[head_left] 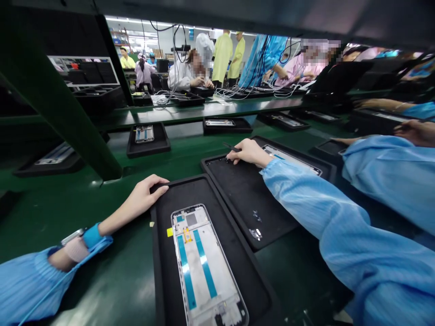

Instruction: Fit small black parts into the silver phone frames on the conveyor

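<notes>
My left hand (151, 192) grips the far left corner of a black tray (170, 290), thumb on top of the rim. In this tray lies a silver phone frame (200, 267) with two blue strips, a small orange flex piece and a yellow tab sticking out at its left edge. My right hand (247, 153) pinches a slim dark tool, seemingly tweezers (231, 147), over the far left corner of a second black tray (234, 185). Small clear pieces (255, 234) lie near that tray's front corner. My fingers hide the tool's working tip.
Several black trays with phone frames stand along the back of the green bench, such as one tray (165, 144). A green post (78, 122) slants down at the left. At the right, a co-worker's blue sleeve (384, 167) reaches in close beside my right arm.
</notes>
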`<state>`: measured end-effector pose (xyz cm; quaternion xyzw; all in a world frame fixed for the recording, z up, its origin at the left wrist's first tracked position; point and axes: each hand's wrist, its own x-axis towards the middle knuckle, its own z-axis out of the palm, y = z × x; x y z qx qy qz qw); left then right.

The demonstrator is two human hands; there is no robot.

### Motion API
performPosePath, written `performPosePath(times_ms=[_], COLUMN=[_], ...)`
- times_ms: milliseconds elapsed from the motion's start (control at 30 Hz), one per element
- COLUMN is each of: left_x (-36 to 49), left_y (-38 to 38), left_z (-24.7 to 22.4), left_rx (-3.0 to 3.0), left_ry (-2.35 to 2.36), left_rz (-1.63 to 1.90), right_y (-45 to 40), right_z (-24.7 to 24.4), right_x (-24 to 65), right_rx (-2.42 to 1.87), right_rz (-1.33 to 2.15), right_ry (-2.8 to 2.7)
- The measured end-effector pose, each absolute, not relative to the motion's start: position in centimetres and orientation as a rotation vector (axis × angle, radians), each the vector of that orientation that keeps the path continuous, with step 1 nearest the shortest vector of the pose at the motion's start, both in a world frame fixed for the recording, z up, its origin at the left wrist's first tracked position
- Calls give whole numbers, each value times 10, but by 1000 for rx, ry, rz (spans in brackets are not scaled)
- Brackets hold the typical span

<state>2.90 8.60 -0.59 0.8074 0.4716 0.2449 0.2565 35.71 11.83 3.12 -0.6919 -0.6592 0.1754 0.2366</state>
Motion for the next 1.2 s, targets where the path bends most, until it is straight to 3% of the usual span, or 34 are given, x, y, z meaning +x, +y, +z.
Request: performPosePath(times_ms=[167,367,600,967,1200], left_x=[42,53,50,51,51], left_y=[58,35,39,39,39], left_z=[7,7,-1,5,1], left_rx=[2249,2218,2220,2355,2412], left_ry=[1382,1222,1164,1105,1096], left_rz=[1001,980,963,887,849], right_y=[101,59,46,48,46], right_z=[22,13,16,17,16], right_x=[308,233,231,237,235], right_rx=[-1432,-1079,-1051,-1063,-986], right_rz=[705,1074,701,764,550], right_ry=[-1857,-1900,-2034,-2073,-2211])
